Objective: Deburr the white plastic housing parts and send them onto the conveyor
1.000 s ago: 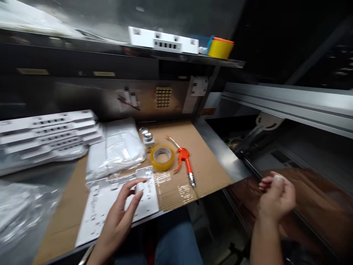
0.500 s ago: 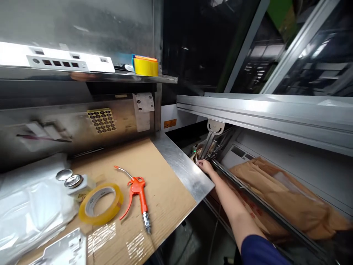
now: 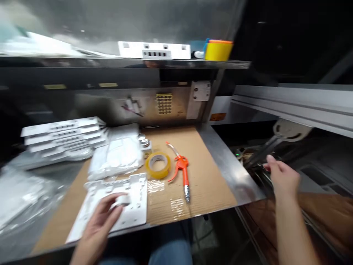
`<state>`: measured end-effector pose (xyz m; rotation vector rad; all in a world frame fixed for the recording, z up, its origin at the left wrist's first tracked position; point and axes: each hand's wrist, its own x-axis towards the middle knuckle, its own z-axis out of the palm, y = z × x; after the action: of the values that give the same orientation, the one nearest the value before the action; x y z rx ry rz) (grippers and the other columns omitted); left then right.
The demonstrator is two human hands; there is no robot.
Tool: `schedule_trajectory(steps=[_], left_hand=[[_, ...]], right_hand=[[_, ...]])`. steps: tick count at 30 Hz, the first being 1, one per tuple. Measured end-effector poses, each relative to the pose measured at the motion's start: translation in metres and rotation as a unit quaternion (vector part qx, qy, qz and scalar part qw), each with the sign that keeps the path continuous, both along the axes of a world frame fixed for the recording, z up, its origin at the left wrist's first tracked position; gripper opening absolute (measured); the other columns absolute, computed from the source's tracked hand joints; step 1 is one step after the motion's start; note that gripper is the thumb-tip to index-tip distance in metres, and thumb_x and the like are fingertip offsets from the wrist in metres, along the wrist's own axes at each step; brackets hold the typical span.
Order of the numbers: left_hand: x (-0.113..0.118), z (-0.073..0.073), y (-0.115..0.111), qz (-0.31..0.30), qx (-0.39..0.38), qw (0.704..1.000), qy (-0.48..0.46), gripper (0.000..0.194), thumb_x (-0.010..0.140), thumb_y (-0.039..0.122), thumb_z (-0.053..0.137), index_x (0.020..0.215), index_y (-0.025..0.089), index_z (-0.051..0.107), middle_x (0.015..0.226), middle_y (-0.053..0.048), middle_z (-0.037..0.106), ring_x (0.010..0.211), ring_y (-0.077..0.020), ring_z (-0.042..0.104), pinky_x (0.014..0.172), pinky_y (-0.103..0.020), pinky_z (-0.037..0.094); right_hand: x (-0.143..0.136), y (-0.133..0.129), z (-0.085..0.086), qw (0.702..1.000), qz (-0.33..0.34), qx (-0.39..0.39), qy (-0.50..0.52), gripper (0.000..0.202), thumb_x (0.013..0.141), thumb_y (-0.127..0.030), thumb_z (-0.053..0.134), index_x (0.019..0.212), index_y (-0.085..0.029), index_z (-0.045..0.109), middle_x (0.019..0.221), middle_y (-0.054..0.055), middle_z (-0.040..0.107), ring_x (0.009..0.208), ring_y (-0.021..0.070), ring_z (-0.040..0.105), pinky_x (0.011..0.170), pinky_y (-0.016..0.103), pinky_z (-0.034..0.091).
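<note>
My left hand (image 3: 102,218) is over a flat white metal panel (image 3: 135,211) with cutouts, at the front of the bench. Its thumb and fingers are closed around a small whitish piece (image 3: 123,200), blurred, perhaps a folded wipe. Off the bench's right edge, my right hand (image 3: 285,178) is raised with thumb and forefinger pinched together; whatever they hold is too small or smeared to name. To the right of the panel lie a roll of yellowish tape (image 3: 148,167) and an orange air blow gun (image 3: 182,163). A small bottle (image 3: 146,147) with a metal lid stands behind the tape.
Stacked white panels (image 3: 64,136) and plastic-wrapped white parts (image 3: 117,152) occupy the left side. Above runs a metal shelf (image 3: 110,63) bearing a white panel and a yellow roll (image 3: 219,50). An aluminium frame beam (image 3: 298,105) with a bracket (image 3: 292,129) spans the right.
The view has swung left, bringing my left hand, the front panel and the stacked panels into sight. My right hand has drawn back from the machine beside the bench's edge.
</note>
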<state>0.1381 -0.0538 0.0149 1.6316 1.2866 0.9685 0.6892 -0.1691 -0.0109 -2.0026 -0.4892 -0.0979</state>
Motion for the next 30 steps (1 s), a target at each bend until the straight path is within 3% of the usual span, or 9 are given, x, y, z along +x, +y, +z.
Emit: schedule_trajectory(steps=[3, 5, 7, 9, 12, 16, 18, 24, 30], left_hand=[[0.024, 0.004, -0.019, -0.158, -0.024, 0.984, -0.076, 0.019, 0.096, 0.044, 0.068, 0.108, 0.03, 0.073, 0.143, -0.01, 0.06, 0.141, -0.0321, 0.049, 0.118, -0.05, 0.04], [0.036, 0.008, -0.028, -0.236, -0.006, 0.967, -0.094, 0.016, 0.097, 0.04, 0.068, 0.109, 0.032, 0.074, 0.151, -0.009, 0.055, 0.146, -0.0308, 0.044, 0.123, -0.051, 0.032], [0.034, 0.013, -0.034, -0.272, 0.01, 0.958, -0.094, 0.016, 0.098, 0.037, 0.068, 0.111, 0.034, 0.075, 0.152, -0.007, 0.054, 0.15, -0.0295, 0.039, 0.126, -0.051, 0.027], [0.017, 0.015, -0.034, -0.278, 0.009, 0.957, -0.085, 0.017, 0.099, 0.036, 0.066, 0.114, 0.035, 0.074, 0.151, -0.006, 0.055, 0.149, -0.028, 0.04, 0.125, -0.048, 0.029], [-0.03, 0.006, -0.016, -0.227, 0.018, 0.973, -0.041, 0.031, 0.099, 0.039, 0.065, 0.13, 0.037, 0.067, 0.157, -0.005, 0.05, 0.147, -0.0265, 0.043, 0.124, -0.044, 0.033], [-0.099, -0.026, 0.037, 0.04, 0.081, 0.989, 0.12, 0.057, 0.102, 0.05, 0.051, 0.15, 0.019, 0.05, 0.157, -0.017, 0.048, 0.153, -0.0294, 0.034, 0.128, -0.048, 0.023], [-0.121, -0.044, 0.062, 0.096, 0.056, 0.983, 0.148, 0.068, 0.099, 0.055, 0.051, 0.147, 0.008, 0.051, 0.161, -0.026, 0.04, 0.159, -0.0393, 0.015, 0.128, -0.06, 0.011], [-0.121, -0.061, 0.074, 0.041, -0.007, 0.996, 0.084, 0.07, 0.097, 0.059, 0.054, 0.154, 0.017, 0.049, 0.167, -0.014, 0.037, 0.162, -0.0309, 0.002, 0.127, -0.054, -0.013], [-0.121, -0.03, 0.057, -0.038, -0.158, 0.967, -0.195, 0.068, 0.103, 0.058, 0.044, 0.164, 0.035, 0.026, 0.166, -0.004, 0.041, 0.153, -0.0275, 0.038, 0.125, -0.047, 0.033]], right_hand=[[-0.134, -0.004, 0.023, 0.961, 0.264, 0.037, 0.072, 0.038, 0.085, -0.059, 0.074, 0.107, -0.029, 0.082, 0.109, 0.011, 0.079, 0.105, 0.0303, 0.073, 0.094, 0.042, 0.056], [-0.228, -0.003, 0.029, 0.837, 0.514, -0.015, 0.188, 0.043, 0.087, -0.054, 0.075, 0.125, -0.033, 0.076, 0.126, 0.009, 0.076, 0.117, 0.0304, 0.07, 0.1, 0.043, 0.055], [-0.301, 0.002, 0.028, 0.748, 0.601, -0.02, 0.282, 0.039, 0.087, -0.052, 0.076, 0.12, -0.031, 0.078, 0.115, 0.007, 0.079, 0.104, 0.0271, 0.073, 0.092, 0.039, 0.058], [-0.342, 0.013, 0.023, 0.72, 0.608, -0.007, 0.336, 0.033, 0.086, -0.052, 0.077, 0.106, -0.027, 0.08, 0.095, 0.005, 0.079, 0.085, 0.0221, 0.072, 0.078, 0.032, 0.058], [-0.36, 0.039, 0.01, 0.75, 0.575, 0.0, 0.328, 0.033, 0.087, -0.053, 0.076, 0.099, -0.023, 0.076, 0.089, 0.004, 0.075, 0.082, 0.0207, 0.069, 0.076, 0.031, 0.056], [-0.366, 0.079, -0.021, 0.84, 0.512, -0.033, 0.175, 0.039, 0.09, -0.061, 0.066, 0.098, -0.023, 0.072, 0.132, 0.013, 0.069, 0.129, 0.0337, 0.06, 0.111, 0.05, 0.046], [-0.377, 0.095, -0.039, 0.873, 0.478, -0.057, 0.084, 0.042, 0.09, -0.063, 0.063, 0.096, -0.022, 0.07, 0.147, 0.015, 0.06, 0.146, 0.0387, 0.044, 0.122, 0.061, 0.029], [-0.415, 0.105, -0.061, 0.897, 0.435, -0.042, 0.059, 0.045, 0.094, -0.064, 0.055, 0.109, -0.023, 0.064, 0.16, 0.016, 0.047, 0.156, 0.0347, 0.031, 0.128, 0.06, 0.019], [-0.415, 0.095, -0.047, 0.89, 0.402, 0.054, 0.211, 0.046, 0.093, -0.062, 0.06, 0.116, -0.023, 0.065, 0.16, 0.013, 0.049, 0.151, 0.031, 0.041, 0.126, 0.052, 0.03]])
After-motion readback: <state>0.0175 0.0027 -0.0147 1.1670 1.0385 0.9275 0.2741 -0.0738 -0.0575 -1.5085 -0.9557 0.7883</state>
